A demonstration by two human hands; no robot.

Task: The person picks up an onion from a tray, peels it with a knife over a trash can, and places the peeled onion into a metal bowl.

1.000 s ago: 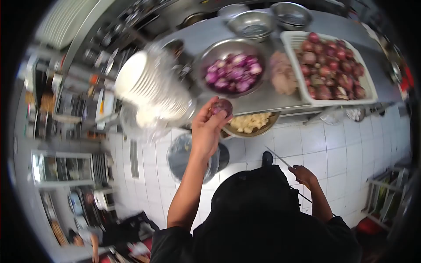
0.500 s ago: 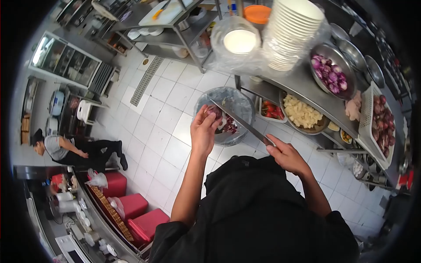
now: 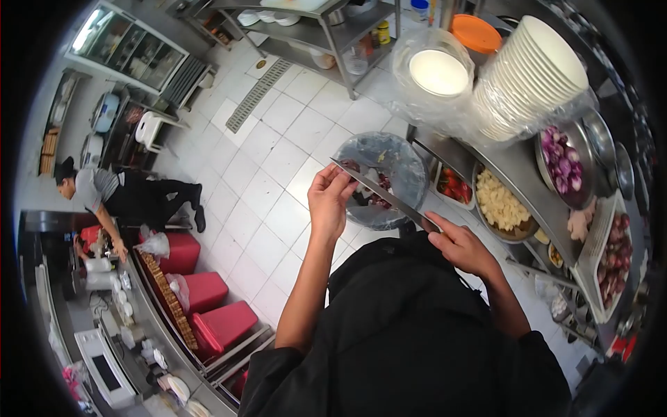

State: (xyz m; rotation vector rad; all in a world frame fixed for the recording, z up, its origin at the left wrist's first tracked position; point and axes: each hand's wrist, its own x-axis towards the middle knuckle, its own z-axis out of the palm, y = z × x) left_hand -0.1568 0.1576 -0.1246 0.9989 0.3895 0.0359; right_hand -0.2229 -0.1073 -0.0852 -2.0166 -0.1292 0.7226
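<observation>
My left hand [image 3: 329,203] is closed around a red onion [image 3: 350,165], partly hidden by the fingers and the blade. In my right hand [image 3: 460,244] is the handle of a long knife [image 3: 390,199]. Its blade slants up and left, with the tip end lying across the onion near my left fingertips. Whether the edge is in the skin I cannot tell. Below both hands stands a bin [image 3: 411,161] lined with clear plastic, with dark red onion peelings [image 3: 380,197] inside.
To the right, a steel table [image 3: 511,165] bears stacked white tubs [image 3: 531,76], a bowl of peeled onions [image 3: 560,161] and a basket of unpeeled onions [image 3: 614,258]. Pale chunks [image 3: 500,200] and red peppers [image 3: 454,186] sit lower. Another person [image 3: 104,191] leans over the left counter beside red bins [image 3: 226,325].
My view has shifted, so the surroundings sit differently. The knife tip has come onto the onion, which shows less between my left fingers. The other person's arm now reaches down to the counter.
</observation>
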